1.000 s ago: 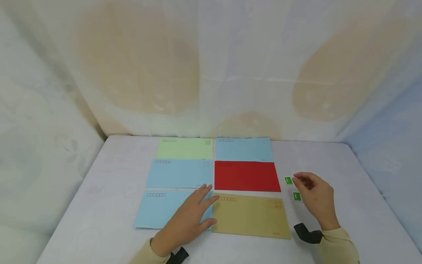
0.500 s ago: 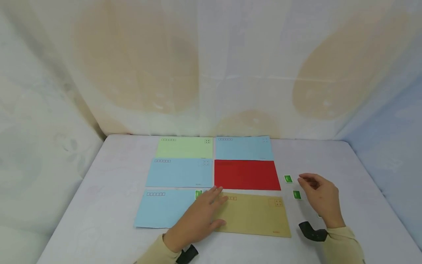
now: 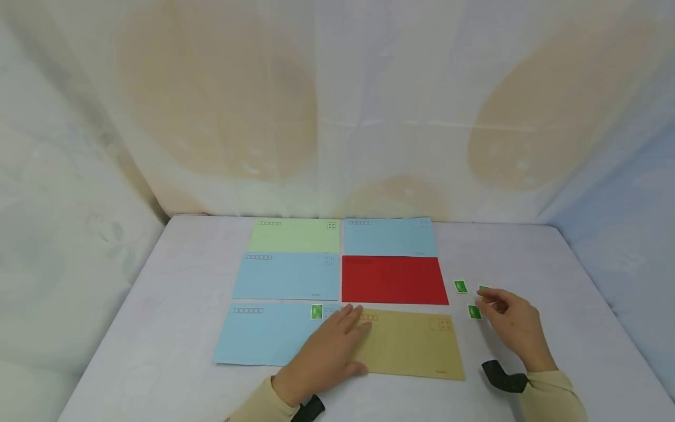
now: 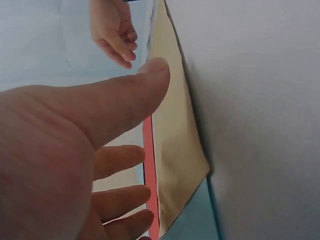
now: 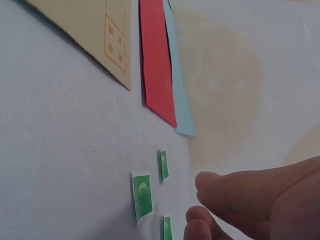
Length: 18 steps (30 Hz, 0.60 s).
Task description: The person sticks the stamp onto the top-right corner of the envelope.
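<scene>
My left hand (image 3: 327,351) rests with spread, fairly straight fingers over the facing ends of the front blue envelope (image 3: 258,337) and the tan envelope (image 3: 411,346). A green stamp (image 3: 316,312) lies on that blue envelope, left of its printed square. My right hand (image 3: 511,325) hovers at the right, fingers loosely bent. In the right wrist view, thumb and fingertips stand apart with nothing between them. Near them on the cloth are three green stamps: one stamp (image 3: 461,286) farther left, one nearer stamp (image 3: 474,312), and a third stamp (image 5: 167,229) partly hidden by my fingers in the head view.
Beyond the tan envelope lies a red envelope (image 3: 395,280), with a blue envelope (image 3: 390,239) behind it. Another blue envelope (image 3: 285,278) and a pale green envelope (image 3: 295,239) fill the left column. Curtains (image 3: 395,105) enclose the white-covered table (image 3: 158,305) behind and at both sides.
My left hand has slid right, uncovering the stamp on the front blue envelope. My right hand has shifted right and slightly toward me, and a stamp's edge now shows at its fingertips.
</scene>
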Each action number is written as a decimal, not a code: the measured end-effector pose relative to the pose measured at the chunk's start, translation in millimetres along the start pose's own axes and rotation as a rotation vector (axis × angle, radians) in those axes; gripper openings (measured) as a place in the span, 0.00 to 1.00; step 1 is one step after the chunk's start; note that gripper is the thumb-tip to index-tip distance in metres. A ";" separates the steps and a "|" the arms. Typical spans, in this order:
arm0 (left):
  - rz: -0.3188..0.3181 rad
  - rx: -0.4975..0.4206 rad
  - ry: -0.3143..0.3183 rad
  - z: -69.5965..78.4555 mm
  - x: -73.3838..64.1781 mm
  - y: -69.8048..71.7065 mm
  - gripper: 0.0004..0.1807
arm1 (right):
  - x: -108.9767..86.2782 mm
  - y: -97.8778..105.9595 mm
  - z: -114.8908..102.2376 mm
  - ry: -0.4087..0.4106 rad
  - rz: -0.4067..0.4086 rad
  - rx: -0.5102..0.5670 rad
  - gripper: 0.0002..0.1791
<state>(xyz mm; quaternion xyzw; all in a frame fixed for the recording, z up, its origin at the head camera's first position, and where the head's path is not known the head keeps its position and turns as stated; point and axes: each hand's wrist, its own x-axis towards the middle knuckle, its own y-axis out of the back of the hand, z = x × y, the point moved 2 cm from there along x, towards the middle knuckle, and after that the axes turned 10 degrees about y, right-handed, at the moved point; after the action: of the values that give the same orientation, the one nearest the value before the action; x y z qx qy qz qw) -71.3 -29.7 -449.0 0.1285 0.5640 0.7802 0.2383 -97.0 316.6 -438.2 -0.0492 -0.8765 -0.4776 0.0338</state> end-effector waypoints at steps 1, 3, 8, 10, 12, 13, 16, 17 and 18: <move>0.002 0.012 -0.001 0.1 0.2 -1.0 0.39 | -0.1 -0.5 0.3 0.000 -0.010 -0.001 0.20; 0.000 0.030 0.002 0.8 0.2 -2.6 0.38 | 0.3 -1.5 1.3 -0.015 -0.030 -0.004 0.20; -0.011 0.057 0.021 2.1 0.3 -5.4 0.37 | 2.3 -4.1 4.0 -0.057 -0.074 -0.017 0.20; -0.008 0.063 0.023 2.3 0.6 -6.2 0.36 | 2.8 -5.1 5.7 -0.059 -0.088 -0.021 0.20; -0.001 0.067 0.023 2.5 0.7 -6.4 0.36 | 2.9 -6.2 7.0 -0.052 -0.097 -0.027 0.20; 0.001 0.068 0.023 2.5 0.8 -6.5 0.36 | 3.0 -6.7 7.5 -0.047 -0.101 -0.032 0.21; 0.008 0.065 0.024 2.2 1.2 -6.4 0.36 | 3.5 -7.4 7.7 -0.052 -0.120 -0.035 0.21; 0.011 0.065 0.025 2.0 1.3 -6.4 0.36 | 3.7 -7.5 7.7 -0.054 -0.125 -0.038 0.21; 0.013 0.065 0.025 1.8 1.4 -6.5 0.36 | 4.1 -7.5 7.7 -0.057 -0.130 -0.040 0.21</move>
<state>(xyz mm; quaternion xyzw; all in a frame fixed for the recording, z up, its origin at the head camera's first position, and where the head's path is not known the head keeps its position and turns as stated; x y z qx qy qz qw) -70.2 -25.8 -454.5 0.1300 0.5912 0.7645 0.2217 -102.0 319.2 -448.2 -0.0064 -0.8687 -0.4947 -0.0232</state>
